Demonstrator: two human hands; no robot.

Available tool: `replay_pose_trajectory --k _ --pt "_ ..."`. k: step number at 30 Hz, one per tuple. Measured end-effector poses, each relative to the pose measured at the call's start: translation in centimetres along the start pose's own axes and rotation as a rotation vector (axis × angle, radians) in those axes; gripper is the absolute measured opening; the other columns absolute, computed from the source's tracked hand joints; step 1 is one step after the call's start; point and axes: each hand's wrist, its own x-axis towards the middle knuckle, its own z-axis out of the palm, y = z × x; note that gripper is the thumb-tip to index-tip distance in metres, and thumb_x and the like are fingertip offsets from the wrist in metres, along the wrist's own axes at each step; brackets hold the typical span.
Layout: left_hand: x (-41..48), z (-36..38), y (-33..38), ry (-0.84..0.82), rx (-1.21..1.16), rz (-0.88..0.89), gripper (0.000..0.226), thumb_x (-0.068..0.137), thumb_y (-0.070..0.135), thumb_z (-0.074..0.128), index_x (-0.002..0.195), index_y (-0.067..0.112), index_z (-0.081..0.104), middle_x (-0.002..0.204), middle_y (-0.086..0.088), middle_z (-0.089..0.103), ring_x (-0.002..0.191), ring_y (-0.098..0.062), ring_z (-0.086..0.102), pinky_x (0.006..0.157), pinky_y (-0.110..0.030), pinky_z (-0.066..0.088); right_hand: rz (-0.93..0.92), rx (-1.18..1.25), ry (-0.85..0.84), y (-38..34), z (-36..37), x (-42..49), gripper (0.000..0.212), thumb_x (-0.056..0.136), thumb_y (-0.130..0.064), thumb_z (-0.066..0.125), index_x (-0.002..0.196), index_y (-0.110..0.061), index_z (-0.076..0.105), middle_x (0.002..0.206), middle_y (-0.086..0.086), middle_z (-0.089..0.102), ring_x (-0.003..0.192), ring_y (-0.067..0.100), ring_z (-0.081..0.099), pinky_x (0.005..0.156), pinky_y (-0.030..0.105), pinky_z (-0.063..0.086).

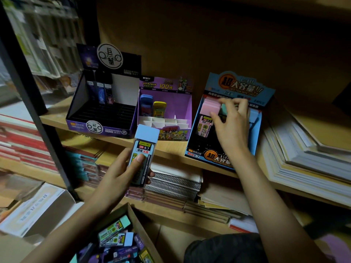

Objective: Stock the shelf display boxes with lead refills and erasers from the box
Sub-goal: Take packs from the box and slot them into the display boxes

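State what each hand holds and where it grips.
Left hand grips the blue-capped lead refill case by its lower body. Right hand pinches the teal-capped case at its cap.

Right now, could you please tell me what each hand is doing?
Left hand: closed on a blue-capped lead refill case.
Right hand: fingers on a teal-capped case in the blue display box; grip unclear.

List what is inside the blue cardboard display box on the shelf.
The blue cardboard display box holds a pink-capped lead refill case and a teal-capped one at the back. The right hand reaches in, covering the rest.
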Motion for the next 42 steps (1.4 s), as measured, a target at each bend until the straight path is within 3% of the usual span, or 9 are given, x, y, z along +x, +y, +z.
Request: replay_pose_trajectory --k 3,7,12,17,25,32,35,39,42 --pt "0.7 1.7 0.9 -0.047 -0.023 0.032 0.03 0.085 0.032 0.046 0.11 0.018 0.055 0.087 -0.011 0.068 0.075 -0.015 0.07 0.059 -0.024 0.056 -0.004 0.308 -0.055 -2.0 -1.4 -1.2 0.024 0.092 -0.027 0.058 0.113 -0.017 0.058 0.114 0.0 0.05 0.099 0.004 0.049 0.083 0.015 0.037" --pt "2.7 5.4 2.1 -0.108 -0.038 0.089 0.024 0.088 0.031 0.045 0.107 0.019 0.055 0.088 0.0 0.069 0.081 -0.017 0.069 0.061 -0.023 0.054 0.134 0.896 -0.439 -4.2 -2.1 -3.3 0.012 0.095 -0.027 0.051 0.09 -0.025 0.061 0.083 -0.01 0.064 0.077 -0.002 0.06 0.069 0.015 0.046" --pt "5.4 9.2 2.9 -0.224 0.013 0.139 0.029 0.09 0.032 0.047 0.113 0.017 0.054 0.106 0.004 0.066 0.101 -0.006 0.063 0.075 -0.017 0.051 0.138 1.075 -0.383 -2.6 -3.4 -2.6 0.014 0.093 -0.01 0.055 0.097 -0.02 0.063 0.089 -0.007 0.071 0.087 0.005 0.066 0.076 0.017 0.052" --pt "8.4 9.2 0.4 0.037 0.755 0.264 0.058 0.082 0.038 0.067 0.125 0.006 0.048 0.123 -0.012 0.052 0.117 -0.024 0.048 0.097 -0.033 0.039 0.146 0.896 -0.081 2.5 -6.3 0.1 0.016 0.09 -0.008 0.059 0.093 -0.024 0.058 0.09 -0.002 0.067 0.081 0.006 0.067 0.071 0.02 0.053" --pt "7.8 10.2 -3.0 -0.016 0.671 0.156 0.062 0.075 0.035 0.076 0.123 0.007 0.047 0.116 -0.009 0.054 0.109 -0.023 0.054 0.092 -0.044 0.047 0.092 0.617 -0.109 8.3 -6.5 0.3 0.026 0.089 -0.01 0.06 0.093 -0.035 0.054 0.099 -0.015 0.061 0.096 0.002 0.064 0.077 0.019 0.055" --pt "7.7 10.3 -3.2 0.014 0.656 0.148 0.065 0.074 0.039 0.075 0.124 0.01 0.047 0.119 -0.005 0.055 0.106 -0.022 0.057 0.089 -0.045 0.05 0.059 0.548 -0.174 9.4 -6.2 0.5 0.018 0.088 -0.013 0.062 0.099 -0.026 0.057 0.101 -0.014 0.061 0.103 0.006 0.06 0.095 0.041 0.051" --pt "7.8 10.3 -3.2 0.011 0.627 0.125 0.066 0.073 0.038 0.076 0.124 0.009 0.046 0.121 -0.006 0.056 0.104 -0.025 0.059 0.088 -0.047 0.051 0.071 0.558 -0.155 9.5 -6.0 0.5 0.019 0.088 -0.012 0.063 0.101 -0.024 0.056 0.104 -0.013 0.06 0.104 0.007 0.06 0.095 0.037 0.051" --pt "7.6 10.4 -3.1 0.025 0.639 0.136 0.066 0.073 0.039 0.075 0.125 0.01 0.046 0.121 -0.005 0.056 0.104 -0.024 0.059 0.089 -0.046 0.051 0.045 0.537 -0.129 9.2 -5.3 0.8 0.02 0.087 -0.01 0.063 0.102 -0.022 0.055 0.099 -0.018 0.059 0.094 -0.008 0.058 0.086 0.015 0.049" --pt "7.6 10.4 -3.0 0.035 0.653 0.145 0.065 0.073 0.038 0.075 0.125 0.011 0.047 0.12 -0.005 0.056 0.107 -0.021 0.057 0.091 -0.043 0.049 0.014 0.503 -0.145 9.0 -4.7 1.0 0.02 0.087 -0.009 0.063 0.1 -0.022 0.055 0.096 -0.02 0.059 0.09 -0.012 0.057 0.082 0.01 0.048"
